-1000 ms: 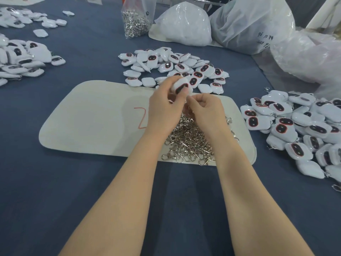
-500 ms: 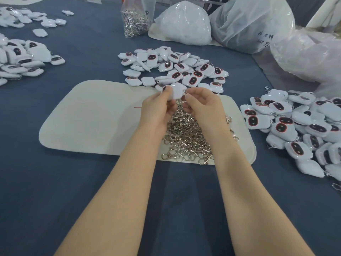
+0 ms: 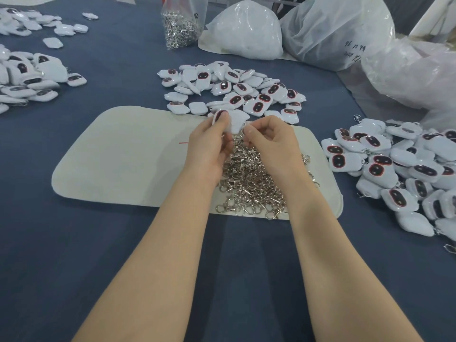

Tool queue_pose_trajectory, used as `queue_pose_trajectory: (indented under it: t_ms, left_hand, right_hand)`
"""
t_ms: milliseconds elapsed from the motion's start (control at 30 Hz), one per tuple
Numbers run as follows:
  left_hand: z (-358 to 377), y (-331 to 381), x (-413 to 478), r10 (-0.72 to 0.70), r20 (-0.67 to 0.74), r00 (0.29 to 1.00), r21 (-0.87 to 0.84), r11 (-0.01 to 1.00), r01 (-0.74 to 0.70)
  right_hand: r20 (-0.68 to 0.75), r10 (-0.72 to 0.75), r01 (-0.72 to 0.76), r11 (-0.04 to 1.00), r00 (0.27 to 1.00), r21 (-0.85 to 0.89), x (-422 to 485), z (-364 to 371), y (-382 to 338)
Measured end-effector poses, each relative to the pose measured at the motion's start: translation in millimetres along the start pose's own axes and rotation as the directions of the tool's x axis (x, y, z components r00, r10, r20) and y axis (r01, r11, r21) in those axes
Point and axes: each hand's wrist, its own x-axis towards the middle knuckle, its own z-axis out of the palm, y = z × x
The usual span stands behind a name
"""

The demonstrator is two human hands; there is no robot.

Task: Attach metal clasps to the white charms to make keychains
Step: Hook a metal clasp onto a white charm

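Right now both hands meet above the far edge of a pale mat (image 3: 123, 156) that lies on the blue table cloth (image 3: 98, 243). The left hand (image 3: 209, 144) grips a white charm (image 3: 235, 123), thumb and fingers curled round its left side, its dark red-rimmed face just showing under the fingertips. The right hand (image 3: 271, 141) has its fingers curled, with thumb and forefinger pinched at the charm's right corner on what looks like a single clasp (image 3: 244, 127); most of it is hidden, so only a glint of metal shows.

Directly beneath the hands, on the right half of the mat, lies a loose heap of metal clasps (image 3: 251, 178), spilling toward the mat's near edge. At 12 o'clock from the hands, just beyond the mat, sits a pile of charms (image 3: 234, 90). At 3 o'clock a larger pile (image 3: 394, 169) rests on the cloth, some with metal bits showing at their edges. At 10 o'clock there is another heap (image 3: 24, 77), and farther off at 11 o'clock more charms (image 3: 29, 23). At 12 o'clock, well beyond, stands a clear bag of clasps (image 3: 180, 25), with bulky white plastic bags (image 3: 333, 28) at 1 o'clock.
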Motion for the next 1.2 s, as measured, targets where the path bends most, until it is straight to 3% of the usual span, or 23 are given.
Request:
queue_pose_trajectory:
  t_ms: [67, 167, 267, 367, 433, 533, 600, 667, 767, 900, 1100, 1200]
  left_hand:
    - [2, -1, -2, 0.192, 0.02, 0.981, 0.191, 0.963, -0.192]
    - [6, -6, -7, 0.495, 0.155, 0.855, 0.479, 0.719, -0.503]
    - [7, -10, -11, 0.608, 0.321, 0.726, 0.603, 0.46, -0.652]
    - [7, -12, -12, 0.626, 0.395, 0.673, 0.613, 0.366, -0.7]
    - [8, -10, -13, 0.623, 0.36, 0.694, 0.576, 0.436, -0.691]
    - [9, -3, -12, 0.55, 0.168, 0.818, 0.428, 0.707, -0.563]
    - [8, 1, -9, 0.42, 0.012, 0.907, 0.31, 0.861, -0.403]
    - [5, 2, -6, 0.252, -0.06, 0.966, 0.181, 0.954, -0.238]
    - [4, 3, -5, 0.056, -0.055, 0.997, 0.002, 0.998, -0.056]
    - [1, 5, -3, -0.074, -0.033, 0.997, -0.147, 0.987, 0.069]
    - [0, 5, -2, -0.115, -0.027, 0.993, -0.116, 0.987, 0.111]
    - [1, 5, -5, -0.034, -0.047, 0.998, -0.024, 0.999, 0.033]
  right_hand:
    - [0.006, 0.015, -0.014, 1.0, 1.0, -0.009, 1, -1, 1]
    - [0.01, 0.044, -0.044, 0.999, 0.999, 0.029, 3, -2, 3]
    - [0.035, 0.08, -0.083, 0.988, 0.996, 0.127, 4, -5, 5]
    - [0.098, 0.111, -0.131, 0.964, 0.989, 0.232, 6, -8, 6]
    - [0.11, 0.124, -0.153, 0.936, 0.986, 0.316, 6, -8, 5]
    - [0.052, 0.088, -0.102, 0.905, 0.995, 0.413, 4, -5, 1]
    - [0.013, 0.06, -0.06, 0.922, 0.998, 0.383, 3, -2, 0]
    - [0.0, 0.023, -0.022, 0.958, 1.0, 0.286, 2, -1, 0]
    - [-0.011, -0.035, 0.037, 0.987, 0.999, 0.159, 1, 1, 0]
    - [-0.036, -0.088, 0.091, 0.992, 0.995, 0.087, -1, 2, -2]
    - [-0.034, -0.103, 0.103, 0.995, 0.994, -0.003, -3, 3, -3]
    - [-0.011, -0.09, 0.09, 0.995, 0.996, -0.047, -3, 3, -4]
